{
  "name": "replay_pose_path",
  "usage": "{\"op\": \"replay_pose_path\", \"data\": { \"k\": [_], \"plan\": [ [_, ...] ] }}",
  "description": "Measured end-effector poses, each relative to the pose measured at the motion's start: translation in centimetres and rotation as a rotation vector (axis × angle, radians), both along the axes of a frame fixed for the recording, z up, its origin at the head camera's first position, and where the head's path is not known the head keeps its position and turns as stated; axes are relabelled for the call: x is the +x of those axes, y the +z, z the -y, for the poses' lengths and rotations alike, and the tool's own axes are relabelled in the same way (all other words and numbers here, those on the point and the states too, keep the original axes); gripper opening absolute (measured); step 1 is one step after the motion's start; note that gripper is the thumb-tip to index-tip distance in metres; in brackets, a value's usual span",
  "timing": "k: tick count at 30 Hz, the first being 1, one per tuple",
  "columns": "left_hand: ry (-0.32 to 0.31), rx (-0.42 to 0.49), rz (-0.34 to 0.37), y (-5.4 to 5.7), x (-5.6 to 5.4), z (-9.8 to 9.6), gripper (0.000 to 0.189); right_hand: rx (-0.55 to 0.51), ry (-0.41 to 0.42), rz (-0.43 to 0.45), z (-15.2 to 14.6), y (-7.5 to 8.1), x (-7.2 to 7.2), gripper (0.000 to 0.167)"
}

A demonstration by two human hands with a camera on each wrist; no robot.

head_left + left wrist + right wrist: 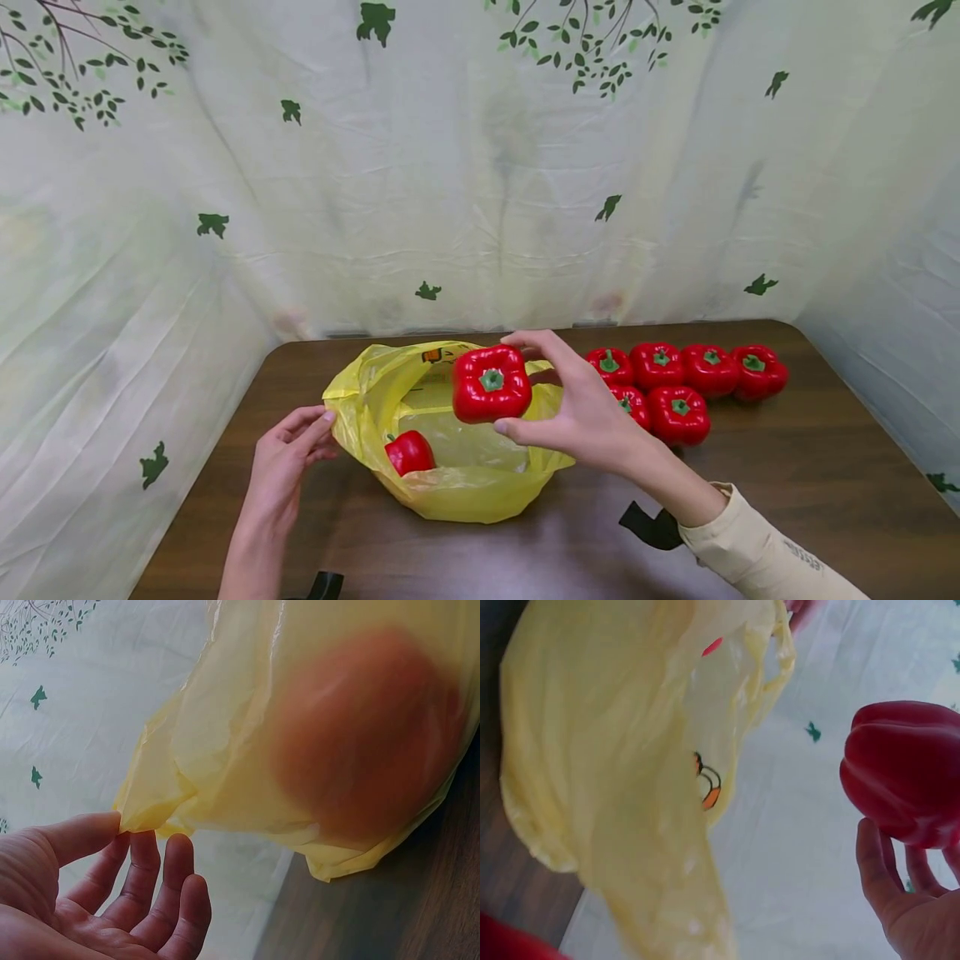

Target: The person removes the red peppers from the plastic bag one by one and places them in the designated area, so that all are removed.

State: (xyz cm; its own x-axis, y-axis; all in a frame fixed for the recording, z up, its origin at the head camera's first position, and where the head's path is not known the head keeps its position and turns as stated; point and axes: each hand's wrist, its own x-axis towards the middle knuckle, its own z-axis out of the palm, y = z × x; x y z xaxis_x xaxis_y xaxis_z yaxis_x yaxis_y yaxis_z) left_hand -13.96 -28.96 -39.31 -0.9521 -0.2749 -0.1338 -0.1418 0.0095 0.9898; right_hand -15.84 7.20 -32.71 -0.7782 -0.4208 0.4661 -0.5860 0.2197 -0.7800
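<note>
A yellow plastic bag (480,496) stands open-mouthed on the table in the head view. My left hand (291,450) pinches the left edge of its rim between thumb and fingers, which the left wrist view shows closely. Inside the bag, at the left, lies one red bell pepper (411,452); through the plastic it appears as a blurred red shape (364,739). Over the bag's mouth, my right hand (581,408) grips another red bell pepper (491,383) with its green stem towards me. The right wrist view shows this held pepper (907,772) raised beside the bag.
Several more red bell peppers (678,415) sit in two rows to the right of the bag, on the brown wooden table (787,483). Black straps (651,527) show near both wrists. A pale curtain (480,208) with green leaf prints hangs behind the table.
</note>
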Motion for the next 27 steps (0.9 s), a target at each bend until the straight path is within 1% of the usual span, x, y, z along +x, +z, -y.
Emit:
{"op": "replay_pose_path", "data": {
  "k": [5,10,15,18,22,27],
  "plan": [
    [0.003,0.008,-0.001,-0.2,0.0,0.0,0.026,-0.027,-0.037,0.000,-1.7,-0.3,0.5,0.071],
    [0.003,0.003,-0.003,-0.2,0.0,-0.1,0.027,-0.019,-0.112,-0.006,-3.6,-0.6,1.0,0.073],
    [0.001,-0.002,0.002,-0.1,-0.1,-0.1,0.029,-0.024,-0.186,0.041,-5.5,-1.0,1.6,0.073],
    [0.005,-0.004,0.013,-0.1,-0.1,-0.1,0.028,-0.031,-0.215,0.067,-6.6,-1.3,1.8,0.074],
    [0.012,-0.006,0.022,0.0,-0.1,-0.1,0.029,-0.016,-0.255,0.059,-8.3,-1.7,2.0,0.075],
    [0.007,-0.002,0.016,0.0,-0.1,0.0,0.029,0.038,-0.317,0.065,-10.4,-2.1,2.1,0.076]
  ]
}}
